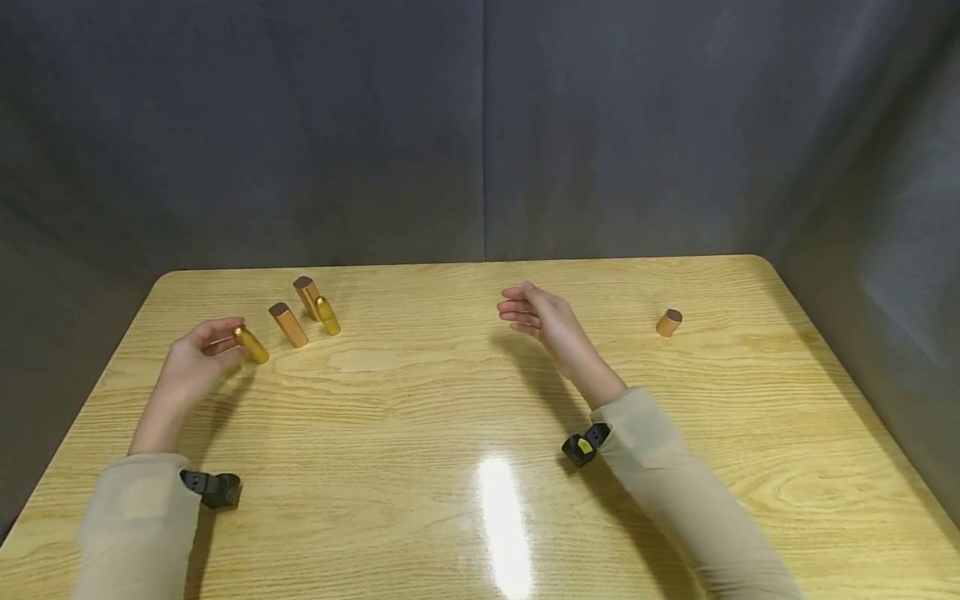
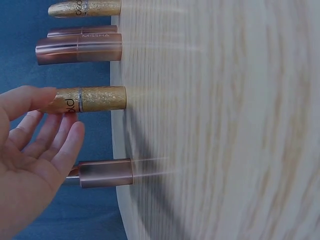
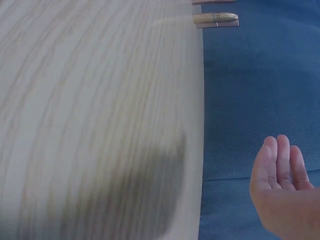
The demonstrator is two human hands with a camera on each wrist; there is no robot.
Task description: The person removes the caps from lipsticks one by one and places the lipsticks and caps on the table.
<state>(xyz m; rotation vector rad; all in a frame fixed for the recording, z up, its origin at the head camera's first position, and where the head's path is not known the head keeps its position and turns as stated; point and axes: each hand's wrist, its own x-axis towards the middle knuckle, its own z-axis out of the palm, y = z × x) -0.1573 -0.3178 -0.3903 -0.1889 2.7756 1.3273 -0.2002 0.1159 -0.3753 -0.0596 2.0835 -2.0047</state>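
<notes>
My left hand point(image 1: 197, 364) pinches the top of a gold lipstick tube point(image 1: 251, 346) between thumb and fingers. In the left wrist view this gold tube point(image 2: 104, 98) is upright, its base right at the tabletop. A shorter copper lipstick base point(image 2: 106, 173) with a silvery collar stands near the fingers there, partly hidden by them. Beside the hand stand two copper lipstick tubes point(image 1: 289, 326) and a second gold lipstick tube point(image 1: 327, 317). My right hand point(image 1: 551, 325) hovers over the middle of the table, fingers extended, holding nothing.
One short copper piece, like a cap point(image 1: 669, 322), stands toward the right on the wooden table point(image 1: 420, 433). Dark grey curtains point(image 1: 375, 133) hang behind the table and along its sides. A bright light reflection shows near the front.
</notes>
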